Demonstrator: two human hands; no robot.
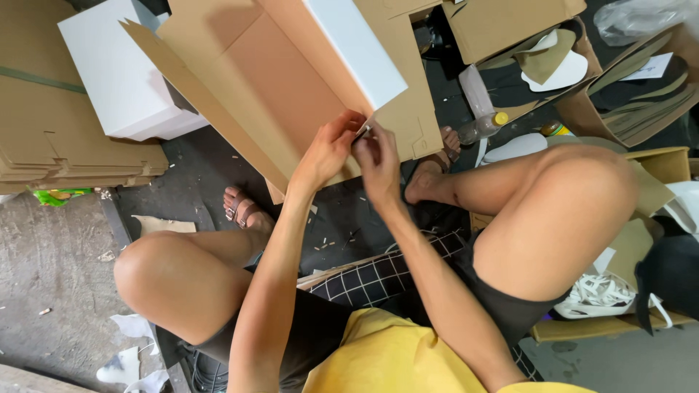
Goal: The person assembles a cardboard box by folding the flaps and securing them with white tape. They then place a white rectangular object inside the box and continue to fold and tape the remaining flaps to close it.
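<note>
Open cardboard box (291, 80) leans in front of my knees, a white foam block (357, 44) standing inside it. My left hand (324, 153) and right hand (378, 164) meet at its lower flap edge, fingers pinching a small dark item together. Dark gritty floor (196, 164), flat cardboard stack (51, 124) at left, plastic bottle (480, 124) beyond.
</note>
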